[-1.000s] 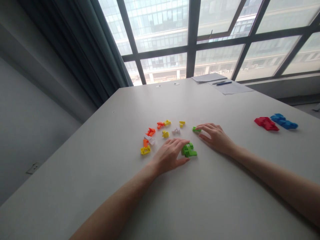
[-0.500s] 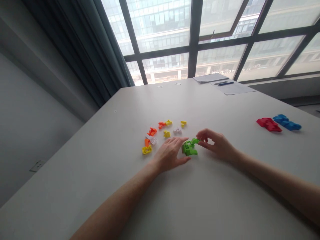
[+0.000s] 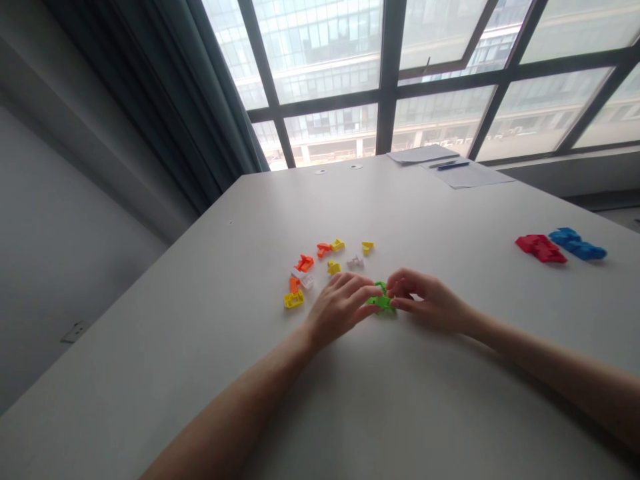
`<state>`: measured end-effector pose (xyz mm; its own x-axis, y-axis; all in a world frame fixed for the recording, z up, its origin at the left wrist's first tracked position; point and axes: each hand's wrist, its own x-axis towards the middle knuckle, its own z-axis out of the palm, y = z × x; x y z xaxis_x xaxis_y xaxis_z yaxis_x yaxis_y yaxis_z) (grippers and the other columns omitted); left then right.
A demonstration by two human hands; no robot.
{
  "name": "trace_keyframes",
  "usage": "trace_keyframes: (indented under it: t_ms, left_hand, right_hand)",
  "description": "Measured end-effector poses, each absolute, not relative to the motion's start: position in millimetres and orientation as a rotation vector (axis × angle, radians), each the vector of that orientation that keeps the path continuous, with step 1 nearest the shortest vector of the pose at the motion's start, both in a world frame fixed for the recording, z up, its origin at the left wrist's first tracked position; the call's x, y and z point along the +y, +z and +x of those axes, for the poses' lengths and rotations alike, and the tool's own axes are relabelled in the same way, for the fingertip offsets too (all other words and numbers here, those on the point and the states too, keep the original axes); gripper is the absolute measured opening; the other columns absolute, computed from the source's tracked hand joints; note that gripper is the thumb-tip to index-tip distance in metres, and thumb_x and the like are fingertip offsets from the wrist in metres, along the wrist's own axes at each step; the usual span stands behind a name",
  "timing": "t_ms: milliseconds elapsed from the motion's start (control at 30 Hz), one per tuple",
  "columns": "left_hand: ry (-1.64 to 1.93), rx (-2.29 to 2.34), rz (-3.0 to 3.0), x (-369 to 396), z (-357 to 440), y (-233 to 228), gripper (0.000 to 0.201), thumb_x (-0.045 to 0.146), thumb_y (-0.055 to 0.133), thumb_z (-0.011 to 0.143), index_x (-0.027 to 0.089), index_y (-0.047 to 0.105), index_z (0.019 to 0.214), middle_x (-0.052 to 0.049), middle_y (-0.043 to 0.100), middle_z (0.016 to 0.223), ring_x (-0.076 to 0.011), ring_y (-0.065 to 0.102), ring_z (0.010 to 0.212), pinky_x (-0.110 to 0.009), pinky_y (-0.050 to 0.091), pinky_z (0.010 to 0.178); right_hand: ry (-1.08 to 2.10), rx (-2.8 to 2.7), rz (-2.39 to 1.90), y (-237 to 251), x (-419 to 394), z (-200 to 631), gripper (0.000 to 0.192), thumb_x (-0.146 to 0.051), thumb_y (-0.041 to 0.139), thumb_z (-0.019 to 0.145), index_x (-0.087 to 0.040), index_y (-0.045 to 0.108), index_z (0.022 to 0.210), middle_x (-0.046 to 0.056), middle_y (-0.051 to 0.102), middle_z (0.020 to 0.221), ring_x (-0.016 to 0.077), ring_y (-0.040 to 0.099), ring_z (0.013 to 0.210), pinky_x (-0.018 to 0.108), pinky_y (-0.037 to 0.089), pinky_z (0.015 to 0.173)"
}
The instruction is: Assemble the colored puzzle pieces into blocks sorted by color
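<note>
Both hands meet over the green block cluster (image 3: 381, 301) near the middle of the table (image 3: 450, 400); the left hand (image 3: 340, 308) pinches its left side, the right hand (image 3: 425, 300) closes fingertips on its right side, pressing a piece in. I judge it best to brace the cluster flat and push straight; loose orange, yellow and white pieces (image 3: 320, 267) lie just to the far left.

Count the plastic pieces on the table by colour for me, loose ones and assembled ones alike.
Green: 1 assembly, held between left hand and right hand
Orange: 3
Yellow: 4
White: 2
Red: 1 assembly
Blue: 1 assembly
Total: 12, though the small loose pieces are hard to separate.
</note>
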<state>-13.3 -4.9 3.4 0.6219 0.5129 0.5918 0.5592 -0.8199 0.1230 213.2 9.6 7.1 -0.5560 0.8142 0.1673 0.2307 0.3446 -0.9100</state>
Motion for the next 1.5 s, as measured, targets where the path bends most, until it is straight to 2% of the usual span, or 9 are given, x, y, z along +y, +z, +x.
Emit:
trace_keyframes:
  t_ms: [67,267,433,533,633,767,967,1133,1500]
  left_hand:
    - [-0.994,-0.928,-2.775,-5,-13,4,0.016,0.034,0.054,0.094,0.019,0.058,0.101,-0.005,0.068,0.099,-0.0185,0.059,0.094,-0.032,0.045,0.085]
    - [-1.028,-1.100,-2.826,-5,-12,2,0.017,0.034,0.049,0.096,0.018,0.055,0.100,-0.008,0.064,0.103,-0.0212,0.057,0.098,-0.035,0.044,0.088]
    - [-0.962,-1.087,-2.877,-5,-13,2,0.020,0.038,0.050,0.095,0.019,0.056,0.096,-0.008,0.063,0.106,-0.0210,0.056,0.098,-0.035,0.042,0.090]
    - [-0.935,-1.064,-2.894,-5,-13,4,0.022,0.039,0.054,0.093,0.019,0.056,0.100,-0.008,0.063,0.109,-0.0218,0.056,0.101,-0.036,0.042,0.091]
    - [-0.924,-1.088,-2.900,-6,-13,5,0.025,0.034,0.059,0.089,0.019,0.055,0.108,-0.008,0.062,0.115,-0.0228,0.055,0.106,-0.037,0.041,0.094]
    - [-0.887,-1.117,-2.926,-6,-12,4,0.043,0.032,0.064,0.082,0.018,0.051,0.120,-0.010,0.059,0.126,-0.0245,0.053,0.115,-0.040,0.039,0.101]
    - [-0.855,-1.186,-2.952,-3,-9,0,0.063,0.037,0.073,0.074,0.018,0.045,0.128,-0.011,0.060,0.128,-0.0270,0.055,0.117,-0.042,0.040,0.103]
    - [-0.870,-1.277,-2.931,-3,-8,0,0.061,0.039,0.076,0.073,0.020,0.048,0.123,-0.009,0.065,0.119,-0.0265,0.059,0.111,-0.042,0.044,0.099]
    - [-0.967,-1.412,-2.927,-1,-11,-1,0.061,0.035,0.083,0.068,0.021,0.049,0.117,-0.007,0.068,0.114,-0.0258,0.061,0.109,-0.041,0.047,0.094]
  right_hand:
    - [1.114,-2.043,-0.900,7,9,214,0.024,-0.043,0.062,0.086,-0.020,0.056,0.091,0.001,0.065,0.075,0.0128,0.055,0.063,0.027,0.046,0.059]
    - [0.503,-2.291,-0.697,6,9,219,0.012,-0.029,0.063,0.087,-0.021,0.060,0.096,0.003,0.066,0.082,0.0134,0.059,0.073,0.026,0.049,0.068]
    - [0.284,-2.347,-0.562,7,12,225,0.009,-0.022,0.060,0.089,-0.022,0.062,0.098,0.003,0.067,0.081,0.0148,0.061,0.075,0.029,0.049,0.072]
    - [0.306,-2.366,-0.530,11,15,230,0.010,-0.020,0.063,0.085,-0.022,0.062,0.095,0.002,0.067,0.078,0.0147,0.060,0.072,0.030,0.048,0.073]
    - [0.354,-2.448,-0.501,14,18,233,0.009,-0.018,0.063,0.083,-0.022,0.061,0.091,0.003,0.067,0.084,0.0158,0.060,0.079,0.032,0.047,0.080]
    - [0.314,-2.557,-0.520,12,20,235,0.008,-0.020,0.064,0.081,-0.023,0.060,0.088,0.005,0.066,0.094,0.0187,0.059,0.091,0.034,0.046,0.086]
    - [0.239,-2.559,-0.690,4,18,230,0.027,-0.028,0.069,0.077,-0.023,0.054,0.099,0.009,0.062,0.111,0.0236,0.056,0.104,0.040,0.045,0.091]
    - [0.319,-2.501,-0.831,-2,15,224,0.035,-0.030,0.067,0.079,-0.024,0.048,0.108,0.011,0.059,0.123,0.0265,0.053,0.116,0.045,0.044,0.096]
    - [0.410,-2.453,-0.921,-5,14,223,0.042,-0.030,0.069,0.077,-0.024,0.047,0.113,0.009,0.062,0.119,0.0266,0.056,0.113,0.046,0.045,0.095]
